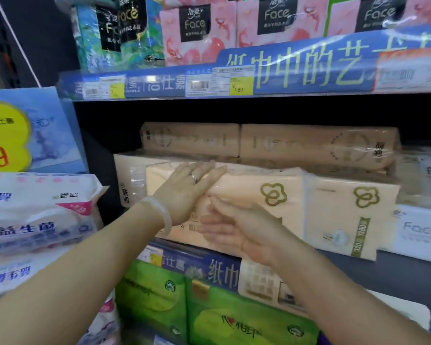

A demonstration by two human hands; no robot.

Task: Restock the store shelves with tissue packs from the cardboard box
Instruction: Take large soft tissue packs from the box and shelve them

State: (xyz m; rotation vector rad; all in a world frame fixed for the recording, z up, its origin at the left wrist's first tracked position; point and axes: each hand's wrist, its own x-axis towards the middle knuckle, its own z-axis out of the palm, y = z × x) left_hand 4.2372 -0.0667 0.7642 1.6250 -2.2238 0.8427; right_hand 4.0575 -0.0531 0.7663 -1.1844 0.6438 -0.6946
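A beige tissue pack [254, 202] with a gold flower logo lies on the middle shelf [358, 262]. My left hand [187, 192], wearing a ring and a pale bangle, lies flat on the pack's upper left corner with straight fingers. My right hand [239, 227] presses its open palm against the pack's front face, lower down. A second beige pack [353, 215] stands just to the right, touching it. Two brown tissue packs [259, 143] lie stacked behind and above. The cardboard box is not in view.
Pink and blue Face packs [197, 28] fill the upper shelf behind a blue price strip [234, 80]. White packs [35, 215] hang at the left, green packs [209, 312] sit below, and white Face packs [421, 227] stand at the right.
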